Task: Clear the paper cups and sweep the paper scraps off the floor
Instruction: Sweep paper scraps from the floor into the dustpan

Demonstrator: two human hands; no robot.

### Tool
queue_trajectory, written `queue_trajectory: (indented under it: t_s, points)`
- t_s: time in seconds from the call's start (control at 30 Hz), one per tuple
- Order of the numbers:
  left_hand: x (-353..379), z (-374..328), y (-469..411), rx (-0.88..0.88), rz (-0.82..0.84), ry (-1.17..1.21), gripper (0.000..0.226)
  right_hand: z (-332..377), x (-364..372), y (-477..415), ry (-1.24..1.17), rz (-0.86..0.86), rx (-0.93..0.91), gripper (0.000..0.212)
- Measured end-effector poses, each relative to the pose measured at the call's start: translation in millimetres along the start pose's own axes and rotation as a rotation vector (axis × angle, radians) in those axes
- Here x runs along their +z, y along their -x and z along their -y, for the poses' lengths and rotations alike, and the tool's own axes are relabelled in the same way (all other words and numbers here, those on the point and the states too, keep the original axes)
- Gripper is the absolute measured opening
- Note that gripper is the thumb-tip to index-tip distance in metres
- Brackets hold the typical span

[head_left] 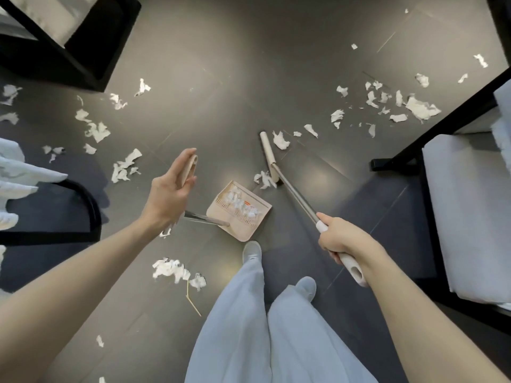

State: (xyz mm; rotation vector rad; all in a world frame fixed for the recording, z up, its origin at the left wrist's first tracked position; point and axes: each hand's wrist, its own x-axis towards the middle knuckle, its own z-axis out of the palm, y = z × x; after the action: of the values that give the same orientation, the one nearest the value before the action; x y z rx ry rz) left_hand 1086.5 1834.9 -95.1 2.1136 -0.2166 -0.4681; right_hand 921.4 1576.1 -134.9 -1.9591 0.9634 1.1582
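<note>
Head view: the right hand (343,239) has its grip closed tight, fingers curled round the pale sleeve at the top of the one broom (269,158). The metal shaft runs from it toward 11 o'clock to a beige head lying on the floor (235,78). One crumpled scrap (264,179) touches the near end of that head and another lies just beside its far end.

At 9 o'clock from there, the left hand (168,194) has a looser grip, pinching the beige handle top of the single dustpan (240,210) between thumb and nearly straight fingers. The pan sits flat at centre, just ahead of two pale shoes, and white shreds lie in it. An orange mark on the pan is too small to read.

Paper scraps (414,106) lie scattered, too many to count: a thick cluster at 2 o'clock, a looser spread from 9 to 10 o'clock, and a clump at 7 o'clock beside two thin sticks (193,299).

Underfoot are dark grey glossy tiles catching a soft glare. Black-framed furniture stands at 10 o'clock, and a cushioned chair (456,217) at 3 o'clock
</note>
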Motion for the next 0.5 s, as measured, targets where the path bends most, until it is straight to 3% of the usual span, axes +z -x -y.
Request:
queue_trajectory:
  t_s: [0.2,0.5]
  points:
    - [-6.0,10.6,8.8,0.013,-0.057,-0.080,0.054,-5.5,1.5,25.8,0.046,-0.020,-0.052,0.085]
    - [-20.2,24.4,4.2,0.068,0.033,-0.167,0.053,-5.1,14.4,40.4,0.194,-0.124,-0.051,0.073]
